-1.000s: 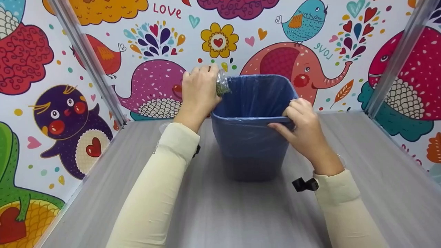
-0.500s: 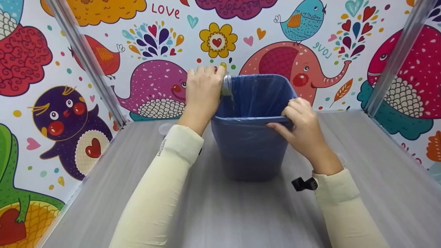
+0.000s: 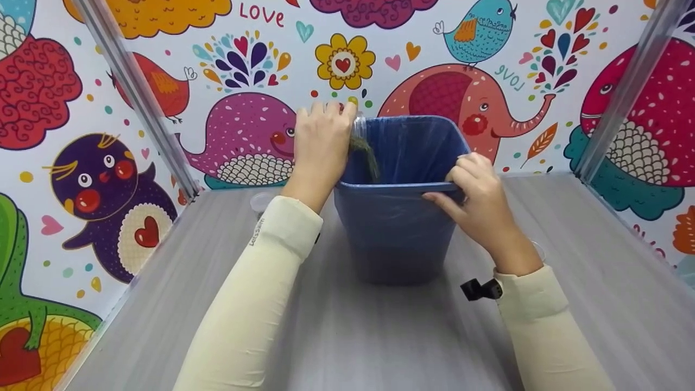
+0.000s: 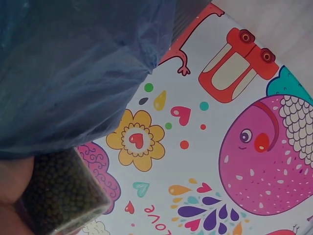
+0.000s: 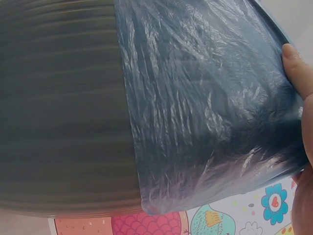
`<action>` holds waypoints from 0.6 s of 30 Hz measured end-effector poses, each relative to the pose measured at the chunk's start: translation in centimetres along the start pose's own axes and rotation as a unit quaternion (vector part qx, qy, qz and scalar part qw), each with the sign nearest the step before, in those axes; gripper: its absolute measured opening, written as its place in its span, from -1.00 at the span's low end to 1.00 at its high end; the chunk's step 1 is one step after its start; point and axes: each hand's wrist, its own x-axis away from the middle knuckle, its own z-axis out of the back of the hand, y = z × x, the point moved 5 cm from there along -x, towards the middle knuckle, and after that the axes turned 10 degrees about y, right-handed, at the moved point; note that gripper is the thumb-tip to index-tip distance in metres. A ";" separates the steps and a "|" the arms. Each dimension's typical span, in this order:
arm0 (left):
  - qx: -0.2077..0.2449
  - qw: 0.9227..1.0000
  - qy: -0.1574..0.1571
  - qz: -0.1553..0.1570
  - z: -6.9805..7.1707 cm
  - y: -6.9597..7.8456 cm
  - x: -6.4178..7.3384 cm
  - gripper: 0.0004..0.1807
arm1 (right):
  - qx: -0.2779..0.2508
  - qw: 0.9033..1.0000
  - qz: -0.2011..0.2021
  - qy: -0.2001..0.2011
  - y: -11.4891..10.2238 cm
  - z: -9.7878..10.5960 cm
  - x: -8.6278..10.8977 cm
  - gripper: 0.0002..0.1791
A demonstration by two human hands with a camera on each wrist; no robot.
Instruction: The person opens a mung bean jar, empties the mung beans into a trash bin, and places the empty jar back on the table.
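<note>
In the head view, my left hand (image 3: pixel 320 146) grips a clear jar (image 3: pixel 359 127), tipped over the left rim of a trash bin (image 3: pixel 399 239). Small green beans (image 3: pixel 370 158) stream from its mouth into the bin. Seen from the left wrist, many beans show through the wall of the jar (image 4: pixel 66 193), with fingers around it. A blue plastic liner (image 5: pixel 205 98) folds over the bin's rim and down its outside. My right hand (image 3: pixel 480 195) holds the rim at the near right corner, thumb outside and fingers over the edge. The bin's bottom is hidden inside.
The bin stands on a grey table (image 3: pixel 347 342). Left of it, partly behind my left wrist, is a clear container (image 3: pixel 260 202). A clear rounded edge (image 3: pixel 538 248) shows behind my right wrist. A printed wall (image 3: pixel 244 125) rises close behind the bin.
My left hand has moved slightly right and tipped the jar further. The trickle of beans has become a thick stream. My right hand stays on the rim.
</note>
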 end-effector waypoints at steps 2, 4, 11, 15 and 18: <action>-0.001 1.000 -0.002 0.000 0.0 0.0 0.0 -0.54 | -0.001 1.000 0.000 0.000 0.0 0.0 0.0 -0.55; -0.004 1.000 -0.003 -0.001 0.0 0.1 0.0 -0.52 | -0.002 1.000 -0.001 0.001 0.1 0.0 0.0 -0.55; -0.007 1.000 0.006 -0.006 0.1 0.2 0.0 -0.59 | -0.004 1.000 0.005 0.004 0.1 0.0 0.1 -0.52; -0.009 1.000 -0.004 -0.007 0.2 0.3 0.0 -0.55 | -0.003 1.000 0.002 0.002 0.2 -0.1 0.1 -0.53; -0.021 1.000 -0.017 -0.014 0.2 0.4 -0.1 -0.51 | -0.001 1.000 0.001 0.002 0.1 0.0 0.1 -0.53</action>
